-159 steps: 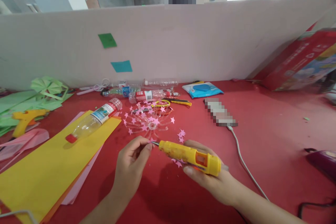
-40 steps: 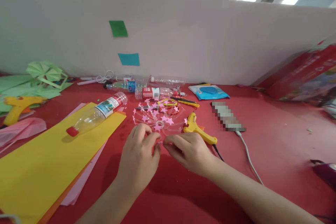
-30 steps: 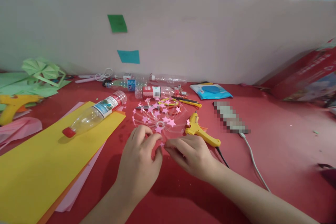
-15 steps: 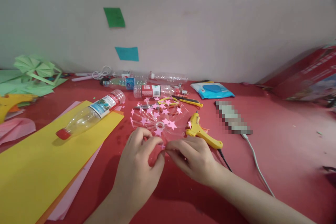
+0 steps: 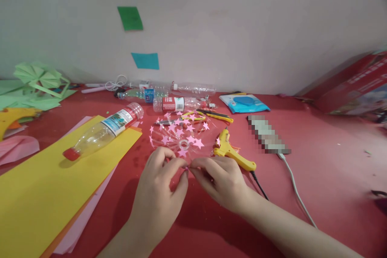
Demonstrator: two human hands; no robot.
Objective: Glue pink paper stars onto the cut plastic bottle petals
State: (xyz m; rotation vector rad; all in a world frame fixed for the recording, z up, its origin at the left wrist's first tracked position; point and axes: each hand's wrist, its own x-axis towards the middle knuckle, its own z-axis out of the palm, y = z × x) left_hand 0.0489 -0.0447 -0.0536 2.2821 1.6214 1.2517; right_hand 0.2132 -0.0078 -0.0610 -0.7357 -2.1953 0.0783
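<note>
I'd call this step pressing a small pink star (image 5: 186,168) onto a strip end; can't tell if the strip sits under it. My left hand (image 5: 160,185) and right hand (image 5: 220,181) are narrow, fingertips meeting on it, just this side of the clear plastic piece (image 5: 179,145) on the counter (image 5: 317,161). Next move likely calls for 1 light, steady pinch. Star looks papery; plastic glossy, slit into curving strips round 1 ring. Glue gun (image 5: 228,153), hard yellow plastic, lies near.
</note>
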